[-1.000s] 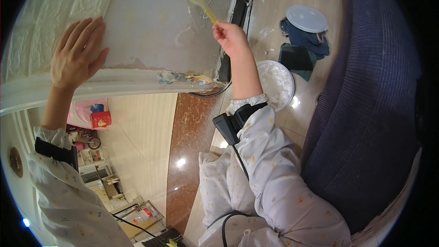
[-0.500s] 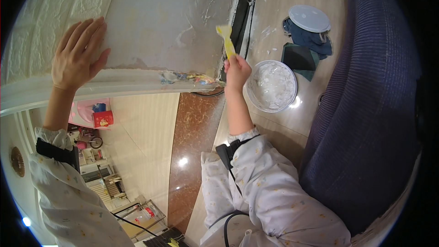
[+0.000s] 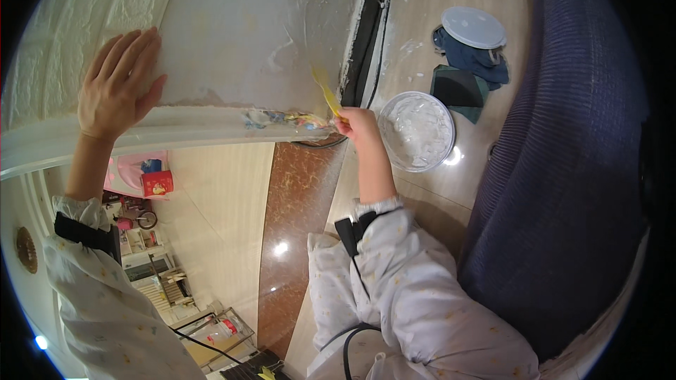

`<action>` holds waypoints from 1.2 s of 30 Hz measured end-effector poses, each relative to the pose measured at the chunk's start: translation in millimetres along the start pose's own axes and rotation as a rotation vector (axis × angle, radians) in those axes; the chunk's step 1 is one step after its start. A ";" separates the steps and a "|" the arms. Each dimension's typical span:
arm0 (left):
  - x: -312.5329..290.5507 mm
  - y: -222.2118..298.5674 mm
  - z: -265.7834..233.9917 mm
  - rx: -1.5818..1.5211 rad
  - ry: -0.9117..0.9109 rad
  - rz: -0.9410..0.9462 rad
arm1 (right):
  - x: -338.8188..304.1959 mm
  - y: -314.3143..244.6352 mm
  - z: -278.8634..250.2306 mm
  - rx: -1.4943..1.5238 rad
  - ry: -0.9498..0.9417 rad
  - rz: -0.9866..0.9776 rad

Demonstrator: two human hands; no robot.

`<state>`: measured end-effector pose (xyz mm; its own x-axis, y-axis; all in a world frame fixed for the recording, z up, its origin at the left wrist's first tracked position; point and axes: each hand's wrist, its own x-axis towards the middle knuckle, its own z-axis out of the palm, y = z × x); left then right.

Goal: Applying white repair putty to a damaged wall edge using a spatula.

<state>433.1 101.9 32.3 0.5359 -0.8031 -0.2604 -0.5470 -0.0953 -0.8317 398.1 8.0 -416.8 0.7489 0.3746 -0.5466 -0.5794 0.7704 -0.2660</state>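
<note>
Fingers spread, my left hand (image 3: pixel 120 88) lies flat against the white textured wall edge (image 3: pixel 63 42). My right hand (image 3: pixel 358 124) is closed round the handle end of a yellow putty scraper (image 3: pixel 327 93). The scraper's blade rests at or very near the smooth grey-white wall patch (image 3: pixel 232 28), by its lower right corner; contact is hard to tell. Just right of that hand, a round white bucket (image 3: pixel 421 169) on the floor holds white putty (image 3: pixel 419 130). Peeling coloured scraps (image 3: pixel 282 120) stick along the wall's near edge, left of my right hand.
A white lid (image 3: pixel 473 27) sits on a dark blue cloth (image 3: pixel 470 58), beside a dark green sheet (image 3: pixel 458 91). A ribbed navy sofa (image 3: pixel 563 169) borders the right side. Thin cables run along the black strip (image 3: pixel 362 56) at the wall's foot. White smears dot the floor.
My right hand has moved down and slightly left with the scraper, whose blade is now lower and further left, tilted more to the left. My left hand stays in place.
</note>
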 end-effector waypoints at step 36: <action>-3.5 0.7 12.8 -0.021 -0.003 -0.004 | 0.7 -21.2 50.6 0.188 -0.032 -0.168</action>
<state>439.1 112.1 26.3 0.5397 -0.8012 -0.2586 -0.5583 -0.1107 -0.8222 427.3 18.0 -371.3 0.8415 0.2468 -0.4806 -0.3780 0.9046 -0.1972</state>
